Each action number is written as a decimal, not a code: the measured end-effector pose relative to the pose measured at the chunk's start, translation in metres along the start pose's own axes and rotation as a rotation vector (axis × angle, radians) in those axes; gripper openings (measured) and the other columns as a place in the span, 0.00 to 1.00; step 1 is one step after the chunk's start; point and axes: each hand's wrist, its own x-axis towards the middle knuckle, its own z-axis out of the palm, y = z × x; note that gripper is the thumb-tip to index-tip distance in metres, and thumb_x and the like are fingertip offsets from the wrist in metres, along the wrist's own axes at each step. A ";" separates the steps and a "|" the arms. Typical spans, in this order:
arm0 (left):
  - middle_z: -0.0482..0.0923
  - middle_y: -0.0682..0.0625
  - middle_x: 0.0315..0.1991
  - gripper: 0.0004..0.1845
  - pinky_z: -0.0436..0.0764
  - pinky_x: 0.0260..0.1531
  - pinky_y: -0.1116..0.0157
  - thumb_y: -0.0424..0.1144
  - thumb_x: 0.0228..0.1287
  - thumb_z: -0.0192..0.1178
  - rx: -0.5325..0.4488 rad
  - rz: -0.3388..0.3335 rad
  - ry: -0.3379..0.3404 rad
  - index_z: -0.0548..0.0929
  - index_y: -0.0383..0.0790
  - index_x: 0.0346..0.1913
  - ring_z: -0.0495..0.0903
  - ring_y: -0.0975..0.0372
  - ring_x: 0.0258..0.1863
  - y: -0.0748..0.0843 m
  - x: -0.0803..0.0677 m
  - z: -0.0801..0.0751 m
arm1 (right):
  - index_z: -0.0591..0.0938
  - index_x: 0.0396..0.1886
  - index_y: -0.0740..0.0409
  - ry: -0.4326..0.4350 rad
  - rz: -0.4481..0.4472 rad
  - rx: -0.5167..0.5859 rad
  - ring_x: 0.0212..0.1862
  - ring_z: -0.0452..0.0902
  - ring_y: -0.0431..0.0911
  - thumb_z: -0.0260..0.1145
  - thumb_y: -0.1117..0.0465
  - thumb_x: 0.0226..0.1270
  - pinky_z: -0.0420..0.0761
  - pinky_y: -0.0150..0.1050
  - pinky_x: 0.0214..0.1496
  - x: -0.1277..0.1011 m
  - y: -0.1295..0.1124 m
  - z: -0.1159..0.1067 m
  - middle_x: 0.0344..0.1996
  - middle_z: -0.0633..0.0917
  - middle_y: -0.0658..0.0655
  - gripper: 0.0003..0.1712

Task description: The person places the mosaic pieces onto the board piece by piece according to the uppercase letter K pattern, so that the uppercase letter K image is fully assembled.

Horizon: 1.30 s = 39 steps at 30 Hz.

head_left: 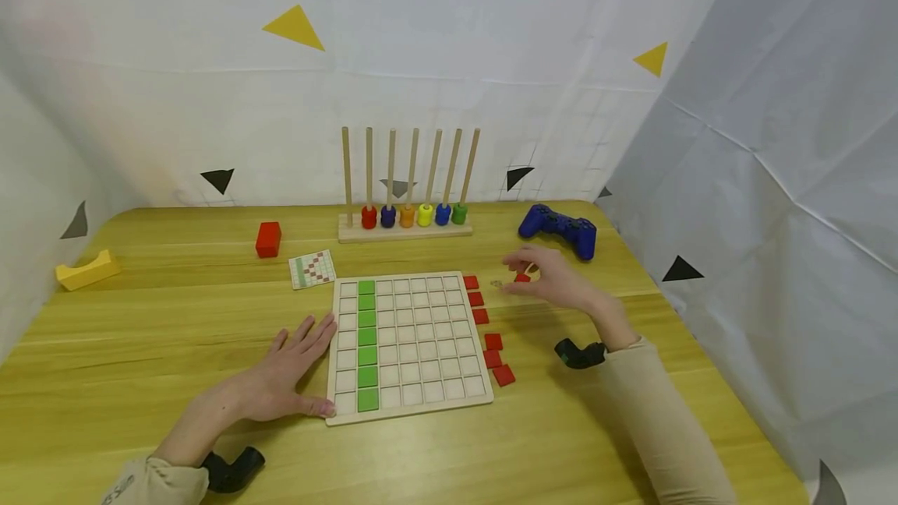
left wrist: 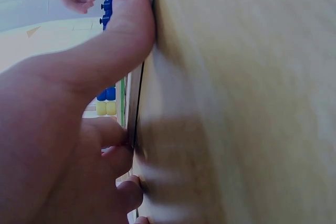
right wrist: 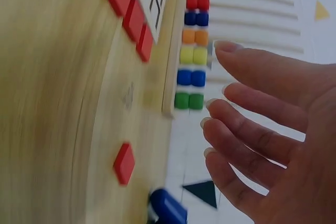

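Observation:
A wooden grid board (head_left: 428,349) lies in the middle of the table, with one column filled by green tiles (head_left: 366,341). My left hand (head_left: 298,361) lies flat on the table, its fingers straight. Its thumb (left wrist: 123,30) presses the board's left edge (left wrist: 137,103). Several red tiles (head_left: 493,341) lie in a row along the board's right side. My right hand (head_left: 525,273) hovers open beyond them, fingers (right wrist: 247,129) spread and holding nothing. A single red tile (right wrist: 124,163) lies on the table just under those fingertips.
At the back stands a peg rack with coloured rings (head_left: 407,217). A blue game controller (head_left: 559,229) lies just behind my right hand. A red cube (head_left: 268,239), a pattern card (head_left: 312,268) and a yellow block (head_left: 87,270) lie at the left. White fabric walls surround the table.

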 end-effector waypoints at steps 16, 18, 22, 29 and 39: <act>0.35 0.37 0.81 0.62 0.32 0.69 0.31 0.63 0.56 0.67 0.002 0.005 0.001 0.44 0.32 0.80 0.31 0.36 0.78 0.002 0.000 -0.001 | 0.81 0.58 0.64 0.003 0.176 -0.012 0.47 0.78 0.54 0.73 0.58 0.64 0.79 0.54 0.54 -0.009 0.030 -0.011 0.49 0.84 0.64 0.25; 0.35 0.36 0.81 0.62 0.32 0.68 0.31 0.63 0.56 0.67 0.002 0.011 0.007 0.44 0.32 0.80 0.31 0.36 0.78 0.000 0.000 0.000 | 0.81 0.58 0.65 0.001 0.195 -0.014 0.47 0.78 0.55 0.73 0.58 0.63 0.79 0.53 0.53 -0.008 0.033 -0.010 0.50 0.84 0.64 0.26; 0.35 0.36 0.81 0.62 0.32 0.68 0.30 0.62 0.57 0.67 0.001 0.021 0.013 0.44 0.33 0.80 0.31 0.36 0.78 -0.002 0.000 0.002 | 0.82 0.57 0.66 0.007 0.235 -0.048 0.45 0.79 0.54 0.73 0.58 0.63 0.80 0.50 0.49 -0.007 0.042 -0.005 0.48 0.85 0.64 0.25; 0.34 0.37 0.81 0.62 0.32 0.69 0.31 0.64 0.56 0.67 0.006 0.003 -0.004 0.43 0.34 0.80 0.30 0.37 0.78 -0.001 0.000 0.002 | 0.82 0.55 0.67 -0.014 0.306 -0.104 0.44 0.79 0.52 0.73 0.56 0.64 0.80 0.50 0.49 -0.005 0.052 0.003 0.46 0.85 0.64 0.25; 0.35 0.36 0.81 0.62 0.32 0.69 0.31 0.63 0.56 0.68 0.012 0.009 0.003 0.43 0.33 0.80 0.31 0.36 0.78 0.000 0.001 0.001 | 0.84 0.50 0.66 -0.038 0.345 -0.139 0.41 0.78 0.51 0.73 0.55 0.65 0.79 0.48 0.45 -0.004 0.053 0.009 0.40 0.84 0.61 0.21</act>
